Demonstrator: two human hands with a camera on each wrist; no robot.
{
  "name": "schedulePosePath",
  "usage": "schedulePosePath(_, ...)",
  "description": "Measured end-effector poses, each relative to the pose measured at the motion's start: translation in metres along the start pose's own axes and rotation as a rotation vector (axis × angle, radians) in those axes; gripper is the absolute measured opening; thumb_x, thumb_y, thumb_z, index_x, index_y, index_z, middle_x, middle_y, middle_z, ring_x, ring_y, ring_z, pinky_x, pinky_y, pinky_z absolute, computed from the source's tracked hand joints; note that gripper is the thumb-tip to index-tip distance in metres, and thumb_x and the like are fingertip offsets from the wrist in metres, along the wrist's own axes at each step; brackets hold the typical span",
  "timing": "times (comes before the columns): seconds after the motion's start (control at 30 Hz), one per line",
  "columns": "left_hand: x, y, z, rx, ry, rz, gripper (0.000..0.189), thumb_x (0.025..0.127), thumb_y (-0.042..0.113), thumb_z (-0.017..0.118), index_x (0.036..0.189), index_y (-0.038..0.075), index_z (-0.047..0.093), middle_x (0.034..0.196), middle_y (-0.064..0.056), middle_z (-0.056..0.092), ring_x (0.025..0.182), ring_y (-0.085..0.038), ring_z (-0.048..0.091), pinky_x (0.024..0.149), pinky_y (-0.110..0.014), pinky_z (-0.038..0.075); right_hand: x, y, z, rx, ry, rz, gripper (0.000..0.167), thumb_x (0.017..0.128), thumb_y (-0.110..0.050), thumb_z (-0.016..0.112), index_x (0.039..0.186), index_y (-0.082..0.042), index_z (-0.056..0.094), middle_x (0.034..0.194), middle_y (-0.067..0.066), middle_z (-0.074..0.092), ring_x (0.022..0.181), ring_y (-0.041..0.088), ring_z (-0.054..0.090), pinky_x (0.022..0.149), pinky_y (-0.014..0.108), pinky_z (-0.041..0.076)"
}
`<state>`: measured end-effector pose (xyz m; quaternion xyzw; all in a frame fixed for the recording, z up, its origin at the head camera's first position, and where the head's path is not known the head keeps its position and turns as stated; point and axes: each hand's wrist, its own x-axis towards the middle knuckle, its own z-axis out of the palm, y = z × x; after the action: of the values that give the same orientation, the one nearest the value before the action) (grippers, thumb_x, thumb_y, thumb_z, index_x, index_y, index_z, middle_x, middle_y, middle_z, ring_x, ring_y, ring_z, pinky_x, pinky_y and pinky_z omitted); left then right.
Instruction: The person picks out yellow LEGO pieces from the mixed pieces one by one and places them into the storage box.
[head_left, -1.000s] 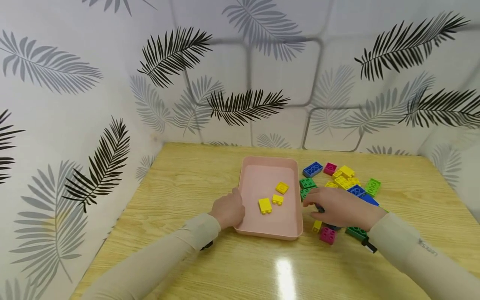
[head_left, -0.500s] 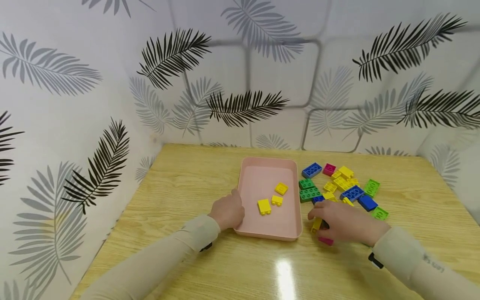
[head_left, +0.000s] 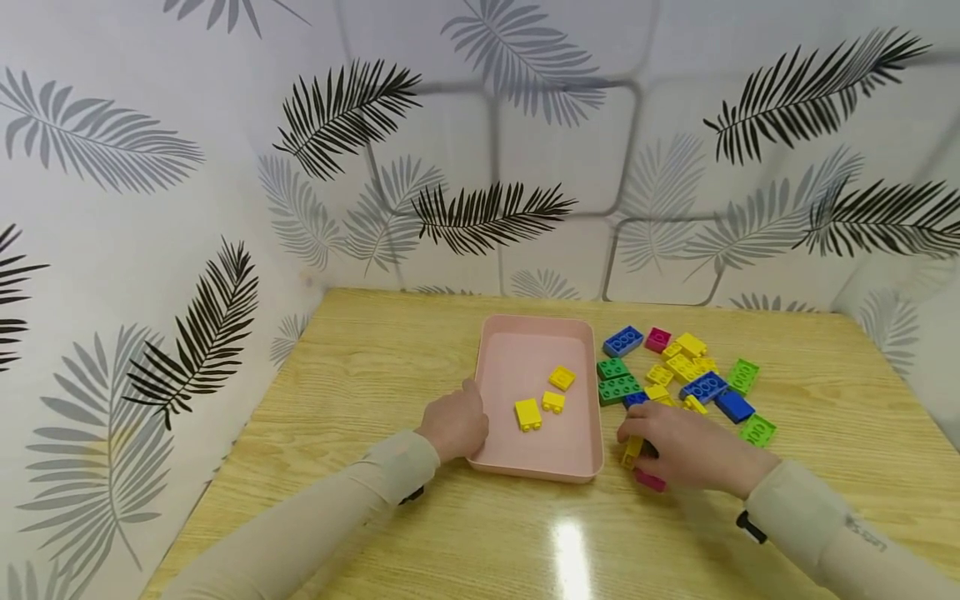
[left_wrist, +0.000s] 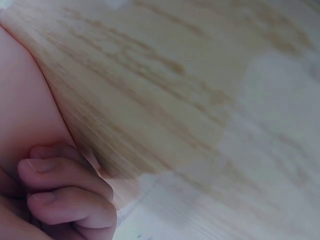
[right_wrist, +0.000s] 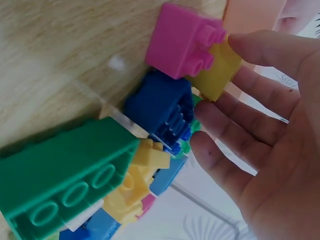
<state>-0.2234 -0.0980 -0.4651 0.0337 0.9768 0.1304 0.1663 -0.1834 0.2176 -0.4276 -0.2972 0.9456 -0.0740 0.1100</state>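
A leaf-patterned wall (head_left: pixel 465 137) fills the upper frame above a wooden table (head_left: pixel 382 358). At centre, a pink tray (head_left: pixel 536 350) has its left edge in the curled fingers of the left hand (head_left: pixel 454 422). At lower right, the right hand (head_left: pixel 682 442), thumb and fingers nearly closed, pinches a yellow brick (head_left: pixel 632 452); a shallow fingertip hold could let it slip, or knock the magenta brick (head_left: pixel 649 481) just beside it.

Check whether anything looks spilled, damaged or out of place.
Nothing stands out. The pink tray sits flat with three yellow toy bricks inside; the mixed-colour toy bricks beside it are jumbled, but none looks broken.
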Motion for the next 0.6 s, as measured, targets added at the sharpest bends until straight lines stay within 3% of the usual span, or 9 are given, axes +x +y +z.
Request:
schedulePosePath(0.27,0.001,-0.002,0.004,0.047,0.037,0.019,0.063,0.102,0.024,0.05,0.151,-0.009,0.027,0.072,-0.007,0.06,0.056,-0.017,0.055,0.05,-0.03,0.044,0.002,-0.003,-0.021,0.006,0.073,-0.019,0.028,0.087,-0.024,0.078,0.115,-0.018,0.072,0.118,0.0,0.067,0.09,0.012,0.065,0.079,0.033,0.058)
schedulePosePath(0.6,0.002,-0.001,0.005,0.045,0.029,0.014,0.065,0.102,0.024,0.05,0.153,-0.008,0.025,0.073,-0.007,0.06,0.058,-0.018,0.057,0.051,-0.03,0.045,0.033,-0.03,-0.028,-0.032,0.121,-0.171,0.027,0.092,-0.025,0.074,0.117,-0.015,0.074,0.12,0.001,0.065,0.101,0.017,0.065,0.086,0.034,0.057)
